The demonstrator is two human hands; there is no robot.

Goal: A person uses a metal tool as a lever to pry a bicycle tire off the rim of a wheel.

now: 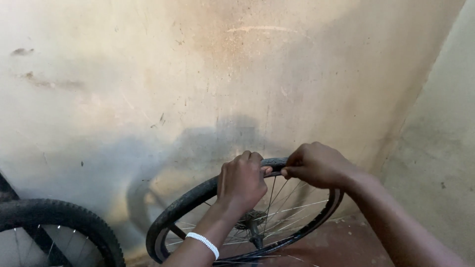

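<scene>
Black tyre [188, 200] gripped by left hand [241, 182] and right hand [316, 165], both fisted.

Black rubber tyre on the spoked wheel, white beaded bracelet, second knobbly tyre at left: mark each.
Black rubber tyre [184, 203], head view, left sidewall.
White beaded bracelet [203, 243], head view, band on the left wrist.
Knobbly black tyre [64, 212], head view, top tread.

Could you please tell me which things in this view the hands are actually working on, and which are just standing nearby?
In hand:
- bicycle wheel, with spokes and hub
- its black tyre, gripped at the top by the left hand and right hand

Nearby:
- second knobbly-tyred wheel, lower left
- stained wall
</scene>
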